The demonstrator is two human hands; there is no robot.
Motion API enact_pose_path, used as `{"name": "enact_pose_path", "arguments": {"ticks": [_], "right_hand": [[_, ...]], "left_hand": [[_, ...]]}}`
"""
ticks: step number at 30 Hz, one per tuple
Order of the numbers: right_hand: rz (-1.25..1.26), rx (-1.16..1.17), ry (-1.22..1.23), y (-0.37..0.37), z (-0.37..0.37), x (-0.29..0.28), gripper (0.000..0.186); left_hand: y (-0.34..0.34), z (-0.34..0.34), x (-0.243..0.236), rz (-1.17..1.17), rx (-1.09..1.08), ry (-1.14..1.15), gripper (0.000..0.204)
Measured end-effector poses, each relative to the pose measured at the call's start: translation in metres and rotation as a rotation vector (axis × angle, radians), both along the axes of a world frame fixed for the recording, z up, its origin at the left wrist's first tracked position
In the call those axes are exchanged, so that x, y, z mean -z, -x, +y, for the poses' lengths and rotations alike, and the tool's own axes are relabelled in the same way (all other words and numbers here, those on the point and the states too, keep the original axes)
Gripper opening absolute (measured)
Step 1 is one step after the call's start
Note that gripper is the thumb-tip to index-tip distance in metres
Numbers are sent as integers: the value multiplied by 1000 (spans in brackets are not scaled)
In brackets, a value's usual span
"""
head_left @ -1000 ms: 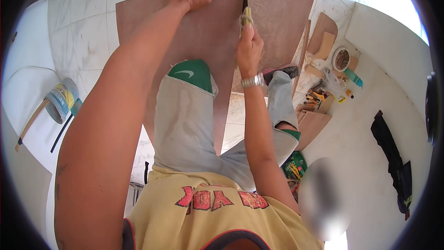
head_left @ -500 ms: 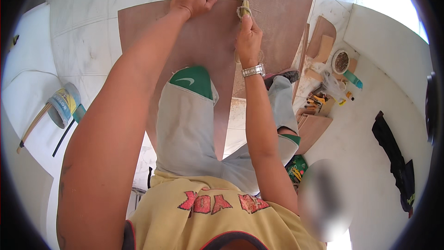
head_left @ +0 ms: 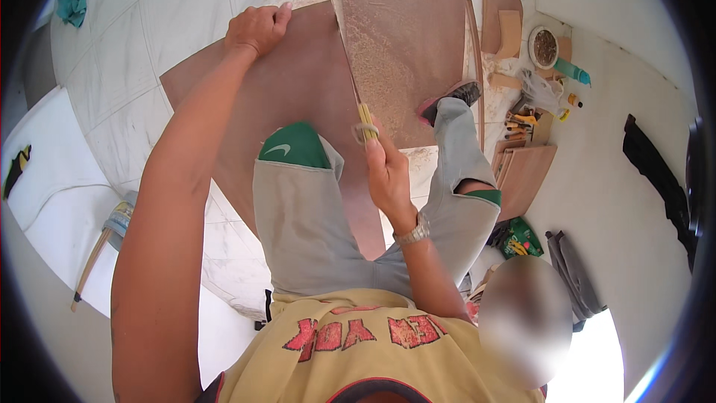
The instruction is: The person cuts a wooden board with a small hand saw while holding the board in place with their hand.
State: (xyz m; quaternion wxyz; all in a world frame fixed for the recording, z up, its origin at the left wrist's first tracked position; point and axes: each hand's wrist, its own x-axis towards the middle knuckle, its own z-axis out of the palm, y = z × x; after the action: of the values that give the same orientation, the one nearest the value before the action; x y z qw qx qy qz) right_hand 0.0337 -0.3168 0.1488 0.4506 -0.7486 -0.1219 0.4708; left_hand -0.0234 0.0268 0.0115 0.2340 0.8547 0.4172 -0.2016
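A brown board (head_left: 261, 82) lies tilted under my left knee. My left hand (head_left: 256, 30) is closed over its far edge, fingers curled past the rim and thumb sticking out. In my right hand (head_left: 390, 175) is a handsaw (head_left: 365, 121) with a yellowish handle bound by a pale wrapping. Its narrow blade points away from me along the board's right edge; how far it reaches is hard to make out. Beyond that edge, a second brown board (head_left: 403, 30) lies flat on the floor, dusted with sawdust. My right foot rests by its right side.
On the right, a bowl of small brown bits (head_left: 544, 46), a teal bottle (head_left: 573, 72), a clear plastic bag (head_left: 538, 91), several hand tools (head_left: 520, 125) and stacked wood panels (head_left: 528, 175) line the wall. Leftward stands a blue bucket (head_left: 119, 218) with a wooden stick (head_left: 91, 265).
My right hand has drawn the handsaw back toward me, away from the board's far edge. My left hand keeps its hold on that edge. The whole view has shifted and turned somewhat.
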Motion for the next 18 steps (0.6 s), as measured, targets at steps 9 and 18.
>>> {"name": "enact_pose_path", "arguments": {"ticks": [9, 18], "right_hand": [[-100, -24, -53, -40, 84, 60, 51], [-211, -118, -10, -56, 103, 88, 52]], "left_hand": [[-6, 3, 4, 52, -19, -52, 66], [-12, -8, 2, -26, -46, -3, 65]]}}
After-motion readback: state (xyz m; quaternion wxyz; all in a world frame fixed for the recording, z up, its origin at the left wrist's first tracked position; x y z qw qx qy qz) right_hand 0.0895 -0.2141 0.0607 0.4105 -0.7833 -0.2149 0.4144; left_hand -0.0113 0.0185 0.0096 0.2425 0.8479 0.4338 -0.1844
